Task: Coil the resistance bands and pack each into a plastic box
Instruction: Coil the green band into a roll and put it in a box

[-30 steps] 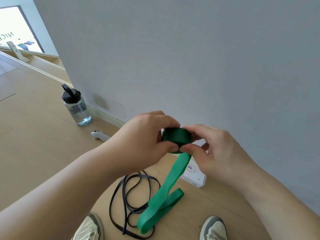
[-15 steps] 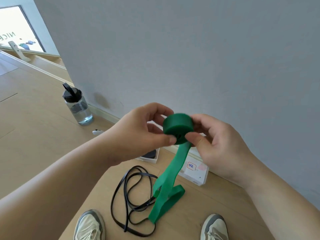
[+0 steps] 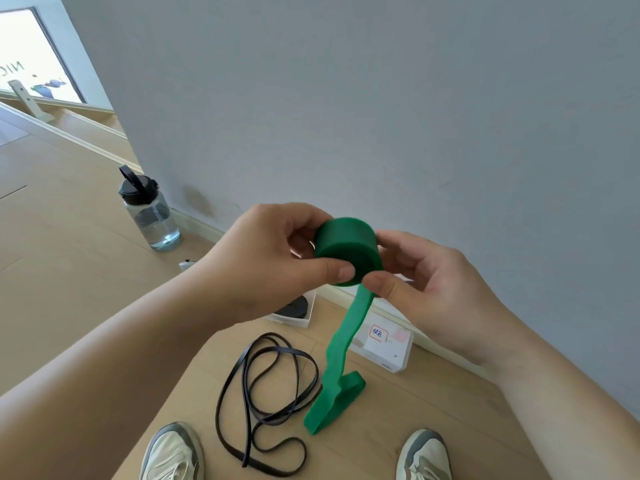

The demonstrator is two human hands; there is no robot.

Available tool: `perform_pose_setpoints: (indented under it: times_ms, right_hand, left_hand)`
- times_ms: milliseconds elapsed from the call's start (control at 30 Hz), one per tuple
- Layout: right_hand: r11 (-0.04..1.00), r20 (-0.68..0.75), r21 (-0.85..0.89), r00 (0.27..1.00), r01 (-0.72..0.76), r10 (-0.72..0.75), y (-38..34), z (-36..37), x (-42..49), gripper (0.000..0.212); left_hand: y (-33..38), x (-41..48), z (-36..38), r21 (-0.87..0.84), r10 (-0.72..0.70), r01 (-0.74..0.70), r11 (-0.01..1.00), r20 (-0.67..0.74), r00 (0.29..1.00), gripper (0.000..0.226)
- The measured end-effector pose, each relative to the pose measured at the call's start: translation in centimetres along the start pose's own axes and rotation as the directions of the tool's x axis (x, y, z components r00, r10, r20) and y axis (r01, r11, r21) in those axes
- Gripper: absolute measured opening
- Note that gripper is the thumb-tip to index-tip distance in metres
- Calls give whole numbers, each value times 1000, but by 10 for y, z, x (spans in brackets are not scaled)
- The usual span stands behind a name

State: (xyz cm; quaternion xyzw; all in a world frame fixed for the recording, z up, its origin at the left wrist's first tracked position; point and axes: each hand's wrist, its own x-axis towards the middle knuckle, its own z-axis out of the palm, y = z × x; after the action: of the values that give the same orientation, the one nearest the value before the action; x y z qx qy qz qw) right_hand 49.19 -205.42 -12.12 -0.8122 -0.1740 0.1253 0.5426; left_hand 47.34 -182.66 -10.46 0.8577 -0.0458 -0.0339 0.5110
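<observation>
Bottle (image 3: pixel 149 209) by wall (image 3: pixel 381 98) at L; thin band (image 3: pixel 266 420) on floor (image 3: pixel 69 271), L of labelled box (image 3: pixel 384 344).

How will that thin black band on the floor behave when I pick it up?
Probably floppy: the black band lies in loose, crossed loops on the floor, so it would likely droop from one grip. It looks thin, so likely light. The crossed loops may tangle as it lifts.
</observation>
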Motion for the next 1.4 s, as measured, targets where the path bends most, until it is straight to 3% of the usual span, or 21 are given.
perform_pose_setpoints:
  times_ms: [100,200,333,400,467,567,700,833,1000,1100,1333,1400]
  right_hand:
    - [980,-26,198,1000,13,-7,-1,1,1,36]
    - [992,-75,123,997,39,-30,-1,0,0,27]
    - [988,-36,-156,999,9,-15,-4,1,0,27]
    - [975,-1,-224,1000,8,-8,-5,4,0,26]
    - [970,15,-243,1000,2,2,-5,5,0,25]
    - [980,18,-198,1000,-19,23,-3,4,-2,26]
    - [995,-46,48,995,-85,87,-3,-1,-2,43]
    - [992,-121,120,992,43,-29,-5,-2,-3,33]
    - [953,-133,298,991,55,-16,-3,3,-2,26]
    - [978,-138,208,990,25,4,-2,4,-2,16]
    - [995,-147,-96,989,1,-16,-6,8,-1,25]
    - [1000,-193,-14,981,-9,6,-5,6,-1,38]
  left_hand:
    - [0,-2,4,-235,-25,32,971,34,999,30]
    - [-3,-1,13,-347,-76,102,932,87,993,33]
    - [-6,0,13,18,-32,30,999,85,996,36]
    - [-4,-2,13,200,22,-30,979,42,999,43]
    - [-2,-2,11,266,34,-49,963,62,998,45]
    - [0,0,8,254,-16,-13,967,110,994,37]
    - [0,-1,8,145,17,-23,989,43,999,34]
    - [0,-1,6,-133,33,-32,991,5,999,30]
    - [-4,1,12,-201,26,-7,980,94,995,31]
    - [-6,3,17,-151,12,2,988,89,996,31]
    - [-1,2,19,42,39,-41,998,59,998,40]
    - [-1,3,21,-22,10,-9,1000,39,999,37]
